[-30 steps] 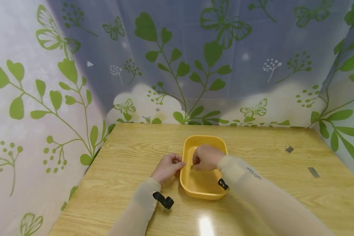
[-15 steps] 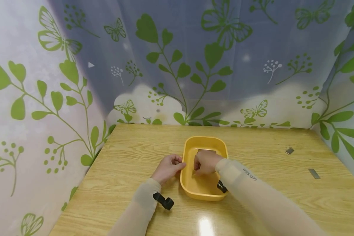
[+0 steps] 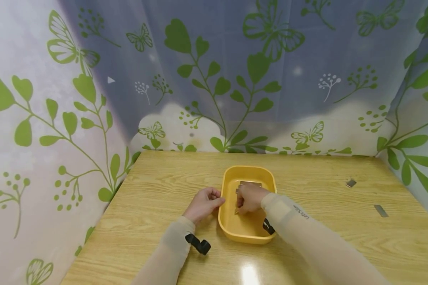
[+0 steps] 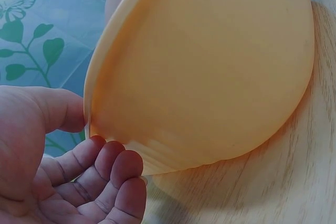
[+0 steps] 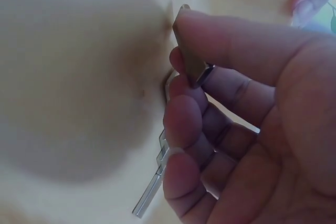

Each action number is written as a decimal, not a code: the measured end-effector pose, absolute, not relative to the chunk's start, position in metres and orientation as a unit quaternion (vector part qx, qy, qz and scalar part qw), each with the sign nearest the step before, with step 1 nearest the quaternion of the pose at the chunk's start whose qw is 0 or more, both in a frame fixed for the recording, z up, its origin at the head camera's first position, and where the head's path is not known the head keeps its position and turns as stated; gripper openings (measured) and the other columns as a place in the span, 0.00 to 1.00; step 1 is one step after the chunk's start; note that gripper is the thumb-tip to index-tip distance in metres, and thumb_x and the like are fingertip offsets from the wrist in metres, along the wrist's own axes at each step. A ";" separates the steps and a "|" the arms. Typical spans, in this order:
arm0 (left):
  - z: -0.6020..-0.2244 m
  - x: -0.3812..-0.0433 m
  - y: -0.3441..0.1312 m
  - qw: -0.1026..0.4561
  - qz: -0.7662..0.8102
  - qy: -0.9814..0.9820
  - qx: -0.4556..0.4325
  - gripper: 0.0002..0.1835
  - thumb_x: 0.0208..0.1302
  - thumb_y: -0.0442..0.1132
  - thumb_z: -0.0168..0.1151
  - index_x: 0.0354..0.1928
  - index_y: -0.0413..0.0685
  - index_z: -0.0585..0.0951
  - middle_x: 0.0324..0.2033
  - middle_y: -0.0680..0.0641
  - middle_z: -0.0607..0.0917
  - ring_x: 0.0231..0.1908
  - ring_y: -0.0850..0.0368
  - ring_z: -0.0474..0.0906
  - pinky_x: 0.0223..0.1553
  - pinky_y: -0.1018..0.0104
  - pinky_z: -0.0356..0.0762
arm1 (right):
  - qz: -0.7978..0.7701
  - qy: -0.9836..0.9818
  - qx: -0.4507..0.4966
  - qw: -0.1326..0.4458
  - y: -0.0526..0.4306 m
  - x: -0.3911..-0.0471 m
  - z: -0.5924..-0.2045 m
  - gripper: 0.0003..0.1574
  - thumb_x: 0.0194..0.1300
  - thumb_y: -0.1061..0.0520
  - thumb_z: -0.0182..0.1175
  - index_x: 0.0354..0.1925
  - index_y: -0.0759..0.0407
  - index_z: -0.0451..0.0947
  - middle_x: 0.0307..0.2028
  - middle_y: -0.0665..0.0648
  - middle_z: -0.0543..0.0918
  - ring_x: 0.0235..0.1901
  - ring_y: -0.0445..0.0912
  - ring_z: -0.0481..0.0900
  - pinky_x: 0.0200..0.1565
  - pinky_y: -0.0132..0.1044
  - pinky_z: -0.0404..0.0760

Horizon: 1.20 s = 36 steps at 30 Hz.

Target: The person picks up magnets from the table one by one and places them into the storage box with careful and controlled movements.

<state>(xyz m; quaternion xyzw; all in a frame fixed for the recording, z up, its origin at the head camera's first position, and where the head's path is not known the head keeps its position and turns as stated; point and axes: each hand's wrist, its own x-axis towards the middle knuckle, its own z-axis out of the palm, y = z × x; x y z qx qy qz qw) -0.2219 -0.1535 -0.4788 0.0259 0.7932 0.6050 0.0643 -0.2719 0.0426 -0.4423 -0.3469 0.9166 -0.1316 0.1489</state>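
Note:
A yellow plastic tub (image 3: 247, 229) stands on the table. At its left rim, my left hand (image 3: 203, 204) pinches the edge, thumb at the rim and curled fingertips against the outer wall (image 4: 210, 66). Inside the tub, my right hand (image 3: 250, 198) pinches a small, flat, shiny metal piece (image 5: 193, 66) between thumb and fingers, close to the bottom. Its exact kind is unclear. More thin metal pieces (image 3: 251, 184) lie in the far part of the tub, partly behind the right hand. The right wrist view shows shiny metal pieces (image 5: 149, 195) just beyond the fingertips.
Two small metal pieces lie on the wooden table (image 3: 164, 182) to the right: a short one (image 3: 351, 183) farther back and a longer grey strip (image 3: 381, 210) nearer. A patterned cloth (image 3: 199, 79) hangs behind the table and along both sides.
My right hand has moved toward the near end inside the tub, still pinching a metal piece. Metal pieces behind it have come into sight. The left hand stays at the rim.

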 end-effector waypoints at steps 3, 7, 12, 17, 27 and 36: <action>-0.479 -0.222 -0.153 0.065 0.601 0.796 0.026 0.10 0.61 0.37 0.66 0.40 0.39 0.77 0.32 0.47 0.77 0.31 0.57 0.74 0.34 0.63 0.77 | -0.139 0.916 -0.343 0.152 0.043 -0.273 -0.444 0.07 0.46 0.56 0.75 0.27 0.52 0.86 0.24 0.42 0.81 0.28 0.37 0.73 0.34 0.31 0.76; -0.478 -0.222 -0.153 0.067 0.599 0.798 0.025 0.10 0.61 0.37 0.66 0.40 0.40 0.77 0.32 0.47 0.77 0.31 0.57 0.73 0.34 0.62 0.76 | -0.142 0.918 -0.334 0.158 0.044 -0.274 -0.448 0.07 0.47 0.56 0.74 0.26 0.51 0.84 0.24 0.41 0.80 0.27 0.37 0.73 0.34 0.31 0.75; -0.477 -0.222 -0.153 0.069 0.598 0.798 0.023 0.10 0.62 0.37 0.66 0.40 0.40 0.77 0.32 0.47 0.77 0.31 0.57 0.74 0.35 0.60 0.77 | -0.145 0.923 -0.319 0.158 0.044 -0.275 -0.451 0.08 0.47 0.57 0.75 0.26 0.50 0.83 0.25 0.42 0.79 0.27 0.38 0.72 0.34 0.32 0.75; -0.476 -0.221 -0.153 0.068 0.596 0.800 0.023 0.10 0.62 0.38 0.66 0.40 0.40 0.77 0.32 0.47 0.77 0.31 0.57 0.74 0.34 0.61 0.76 | -0.148 0.927 -0.305 0.161 0.044 -0.273 -0.450 0.09 0.48 0.58 0.75 0.25 0.51 0.82 0.25 0.44 0.78 0.27 0.39 0.72 0.33 0.32 0.75; -0.478 -0.222 -0.154 0.067 0.592 0.802 0.023 0.10 0.61 0.37 0.66 0.40 0.40 0.77 0.32 0.47 0.77 0.31 0.57 0.73 0.33 0.66 0.74 | -0.150 0.931 -0.292 0.159 0.043 -0.269 -0.450 0.11 0.48 0.59 0.75 0.23 0.52 0.79 0.23 0.44 0.77 0.25 0.40 0.72 0.32 0.32 0.74; -0.477 -0.221 -0.154 0.064 0.596 0.800 0.025 0.11 0.62 0.38 0.66 0.40 0.40 0.77 0.32 0.47 0.77 0.31 0.57 0.73 0.35 0.60 0.76 | -0.144 0.932 -0.293 0.155 0.042 -0.267 -0.448 0.12 0.47 0.61 0.75 0.21 0.53 0.79 0.21 0.45 0.77 0.23 0.40 0.71 0.28 0.32 0.73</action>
